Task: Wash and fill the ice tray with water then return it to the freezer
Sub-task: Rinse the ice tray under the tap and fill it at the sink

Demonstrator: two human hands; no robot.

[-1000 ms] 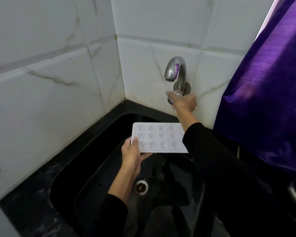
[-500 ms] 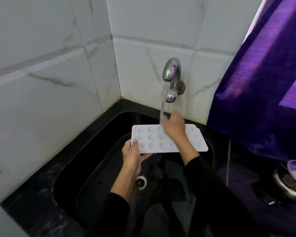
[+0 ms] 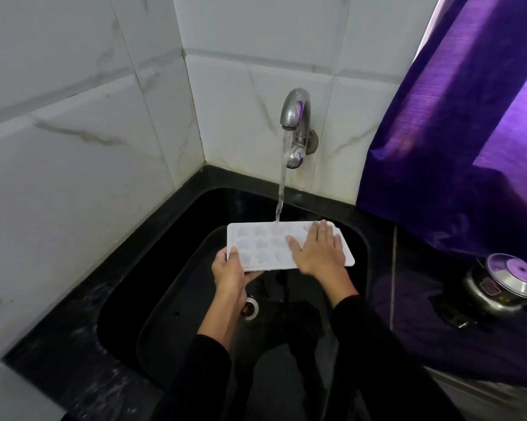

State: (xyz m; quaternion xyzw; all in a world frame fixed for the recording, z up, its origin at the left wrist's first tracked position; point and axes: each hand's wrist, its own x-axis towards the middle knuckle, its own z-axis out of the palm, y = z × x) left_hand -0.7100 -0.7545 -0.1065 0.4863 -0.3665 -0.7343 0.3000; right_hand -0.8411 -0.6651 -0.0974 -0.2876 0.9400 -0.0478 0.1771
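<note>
Black sink (image 3: 128, 299), white marble tiles (image 3: 73, 147); left hand (image 3: 229, 272) pinches ice tray (image 3: 256, 244), right hand (image 3: 320, 250) spread flat.

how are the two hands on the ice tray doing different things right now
The left hand grips the ice tray at its near left corner, thumb on top and fingers curled underneath; the right hand lies flat on top with fingers spread straight. The left hand holds the tray up over the black sink; the right hand covers the tray's right-side moulds, beside the tap water landing at the far edge. Both touch the tray, and both arms wear black sleeves.
</note>
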